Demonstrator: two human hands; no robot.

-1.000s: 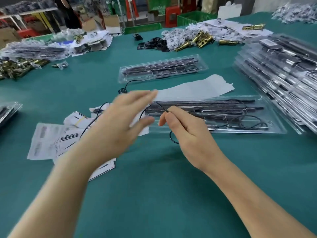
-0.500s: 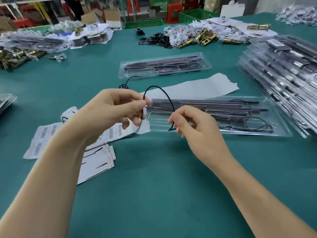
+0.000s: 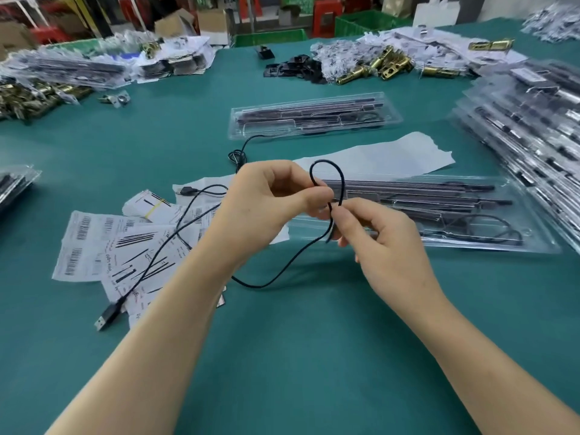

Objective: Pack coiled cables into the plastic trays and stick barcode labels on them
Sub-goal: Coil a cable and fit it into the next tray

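I noted left hand (image 3: 266, 208) and right hand (image 3: 386, 243) each pinching the cable (image 3: 326, 163) loop; the tray (image 3: 470, 243) lay just beyond, lengthwise across, nearest the right hand.

On the green table (image 3: 298, 356) we saw brass fittings (image 3: 383, 65) near a heap of black clips (image 3: 292, 69), a small metal part (image 3: 117, 98) at left rear, and, beyond the far edge, green crates (image 3: 367, 22), a red stool (image 3: 324, 14) and cardboard boxes (image 3: 175, 23).
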